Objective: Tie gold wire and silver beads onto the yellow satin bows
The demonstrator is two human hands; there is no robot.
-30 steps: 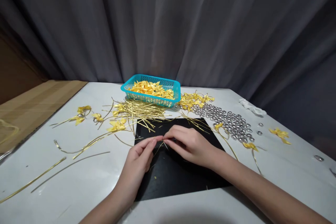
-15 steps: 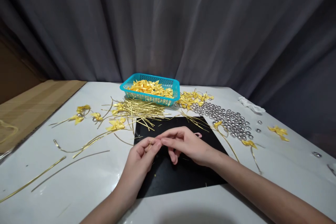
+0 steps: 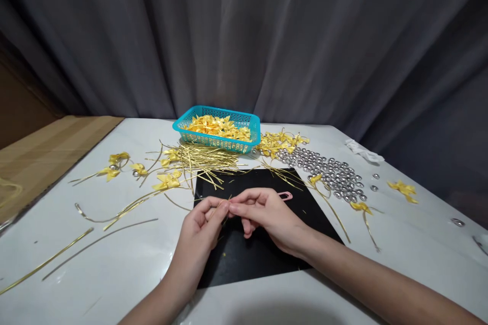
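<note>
Above a black mat (image 3: 263,254), my left hand (image 3: 204,226) and my right hand (image 3: 267,216) meet fingertip to fingertip. Both hands are closed in a pinch. A thin golden strand shows at the fingertips, but most of what they hold is hidden. A pink-handled tool (image 3: 285,196) lies on the mat, partly behind my right hand. Behind the mat is a pile of gold wires (image 3: 206,160), some of them reaching over its back edge.
A blue basket (image 3: 218,143) of yellow ribbon flowers stands at the back. Silver beads (image 3: 339,177) spread at the right, near loose yellow flowers (image 3: 403,189). Long gold wires (image 3: 49,261) lie at the left, beside cardboard (image 3: 49,155). A white crumpled piece (image 3: 364,152) is far right.
Both hands have shifted slightly left, still pinched together. My right hand has turned a little, and more of the pink-handled tool shows behind it.
</note>
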